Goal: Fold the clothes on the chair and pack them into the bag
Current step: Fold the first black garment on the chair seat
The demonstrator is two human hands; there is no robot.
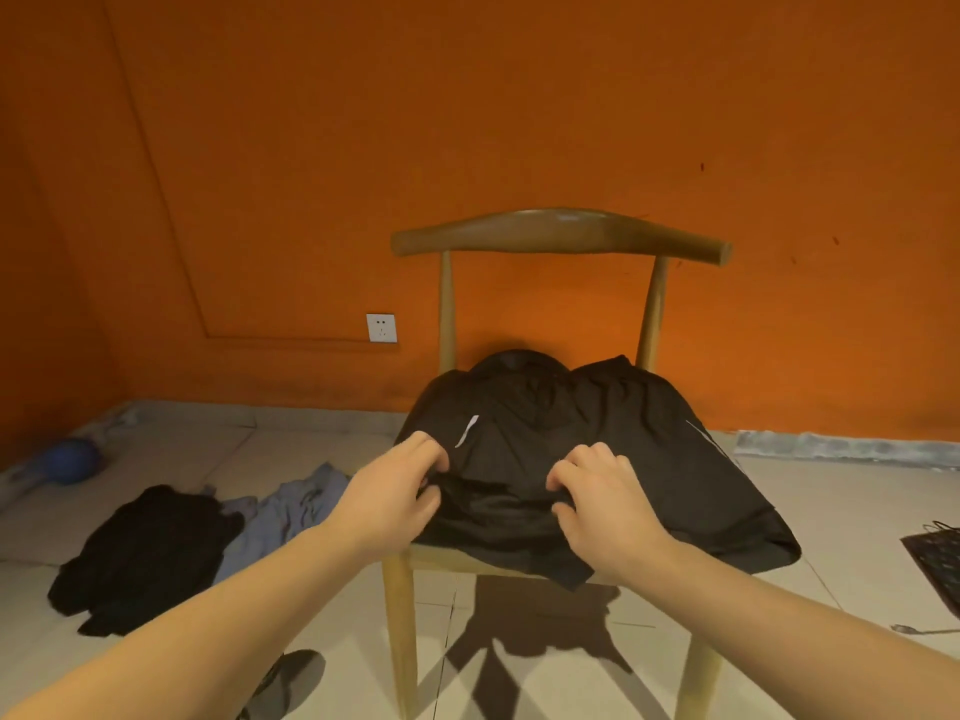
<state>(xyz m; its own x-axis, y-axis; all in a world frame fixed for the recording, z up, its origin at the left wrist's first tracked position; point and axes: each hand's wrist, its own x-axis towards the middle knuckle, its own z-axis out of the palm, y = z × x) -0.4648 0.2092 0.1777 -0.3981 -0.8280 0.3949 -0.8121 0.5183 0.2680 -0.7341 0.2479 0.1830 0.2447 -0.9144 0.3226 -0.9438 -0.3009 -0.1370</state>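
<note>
A pair of black shorts (597,433) lies spread over the seat of a wooden chair (561,232) that stands against an orange wall (519,122), the cloth hanging over the seat's front and right edges. The left hand (389,498) and the right hand (602,504), near each other at the front left of the shorts, both curl their fingers into the cloth and pinch it. On the tiled floor (841,511) to the left a crumpled black garment (150,553) touches a blue-grey garment (291,506), and at the right edge lies a dark patterned thing (935,563), perhaps a bag, cut off by the frame.
</note>
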